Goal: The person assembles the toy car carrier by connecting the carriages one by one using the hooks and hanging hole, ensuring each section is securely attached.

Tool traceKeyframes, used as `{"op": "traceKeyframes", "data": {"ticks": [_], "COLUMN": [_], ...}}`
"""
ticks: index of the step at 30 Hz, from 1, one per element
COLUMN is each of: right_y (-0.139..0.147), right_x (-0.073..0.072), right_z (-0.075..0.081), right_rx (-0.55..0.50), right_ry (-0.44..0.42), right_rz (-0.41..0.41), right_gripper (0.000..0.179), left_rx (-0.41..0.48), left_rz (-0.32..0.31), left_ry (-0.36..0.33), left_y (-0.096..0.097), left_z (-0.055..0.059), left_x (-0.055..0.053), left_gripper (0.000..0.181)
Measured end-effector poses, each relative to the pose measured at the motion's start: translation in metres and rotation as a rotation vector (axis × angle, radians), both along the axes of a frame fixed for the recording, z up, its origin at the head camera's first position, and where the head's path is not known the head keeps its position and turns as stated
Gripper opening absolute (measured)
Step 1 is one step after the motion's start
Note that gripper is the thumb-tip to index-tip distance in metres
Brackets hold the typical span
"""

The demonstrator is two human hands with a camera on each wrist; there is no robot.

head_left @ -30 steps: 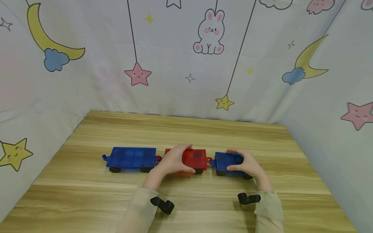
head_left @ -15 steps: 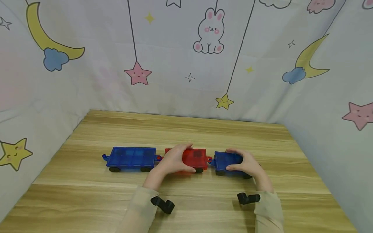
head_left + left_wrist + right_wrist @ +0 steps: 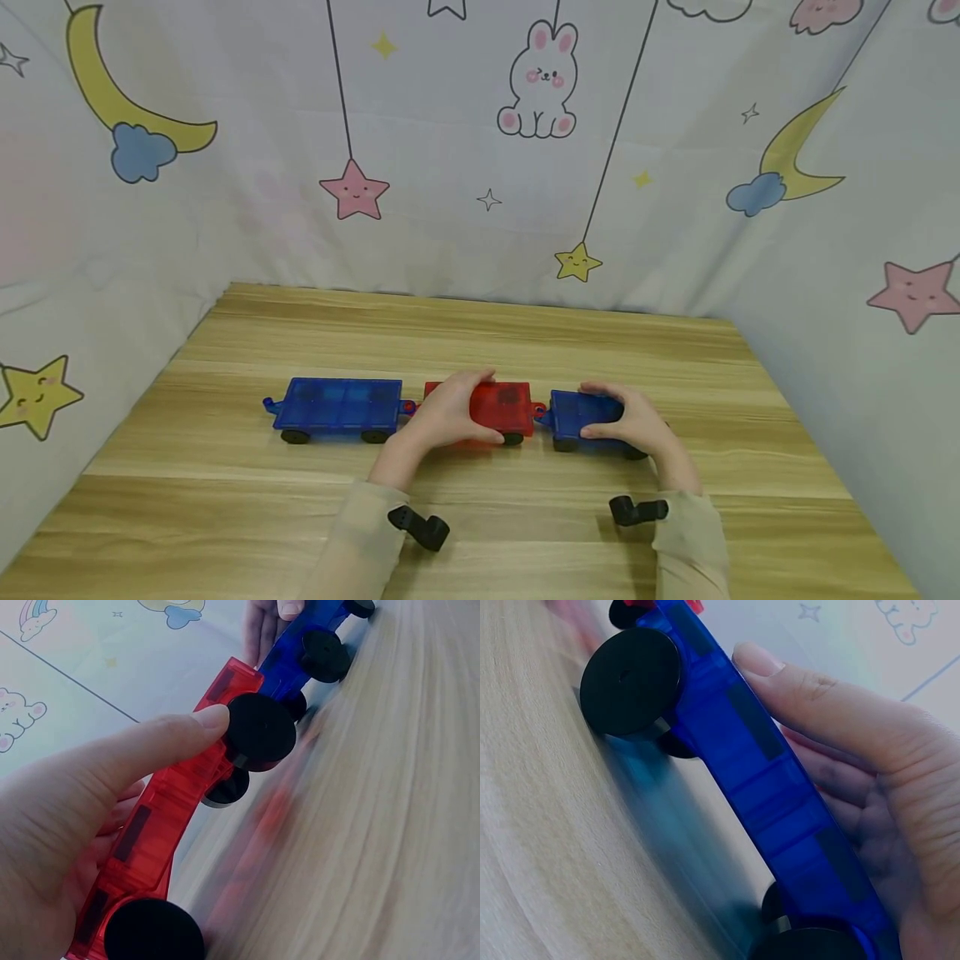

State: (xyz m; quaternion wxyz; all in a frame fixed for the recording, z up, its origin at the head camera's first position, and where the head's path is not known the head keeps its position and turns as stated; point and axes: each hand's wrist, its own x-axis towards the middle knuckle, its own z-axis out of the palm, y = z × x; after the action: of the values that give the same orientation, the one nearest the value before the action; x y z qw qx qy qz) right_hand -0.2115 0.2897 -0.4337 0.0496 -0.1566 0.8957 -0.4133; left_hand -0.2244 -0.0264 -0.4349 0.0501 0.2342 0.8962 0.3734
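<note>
My left hand [image 3: 442, 412] grips the red toy train car [image 3: 501, 408] across its sides, with the thumb by a black wheel in the left wrist view. My right hand [image 3: 633, 425] holds the short blue toy train car [image 3: 765, 780] at its right, thumb along the near side. Between these two cars, the red ring [image 3: 538, 410] meets the blue car's hook; whether it is hooked in is too small to tell. A longer blue toy train car [image 3: 341, 407] stands to the left, its right end at another red ring [image 3: 408, 407] partly beside my left hand.
All the cars stand in one row on a wood-grain table [image 3: 480, 333]. The long blue car's free hook [image 3: 271, 406] points left. White cloth walls [image 3: 450, 250] with printed stars and moons border the back and both sides.
My right hand and the short blue car have shifted very slightly left, towards the red car. The left hand, red car and long blue car look unmoved.
</note>
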Motion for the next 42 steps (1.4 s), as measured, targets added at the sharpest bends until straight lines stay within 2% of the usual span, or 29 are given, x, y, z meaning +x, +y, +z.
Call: {"op": "traceKeyframes", "data": {"ticks": [28, 42], "right_y": [-0.0021, -0.0004], "right_x": [-0.0002, -0.0010], "right_z": [-0.0008, -0.0011], "right_rx": [-0.014, -0.005], "right_ry": [0.014, -0.007], "right_rz": [0.000, -0.004], "right_gripper": [0.072, 0.073], "left_rx": [-0.011, -0.049], "left_rz": [-0.019, -0.011], "left_ry": [0.041, 0.048], "left_y": [-0.0013, -0.0006], "left_z": [0.0000, -0.0001], "left_x": [-0.0006, 0.0000], "left_gripper": [0.094, 0.094]}}
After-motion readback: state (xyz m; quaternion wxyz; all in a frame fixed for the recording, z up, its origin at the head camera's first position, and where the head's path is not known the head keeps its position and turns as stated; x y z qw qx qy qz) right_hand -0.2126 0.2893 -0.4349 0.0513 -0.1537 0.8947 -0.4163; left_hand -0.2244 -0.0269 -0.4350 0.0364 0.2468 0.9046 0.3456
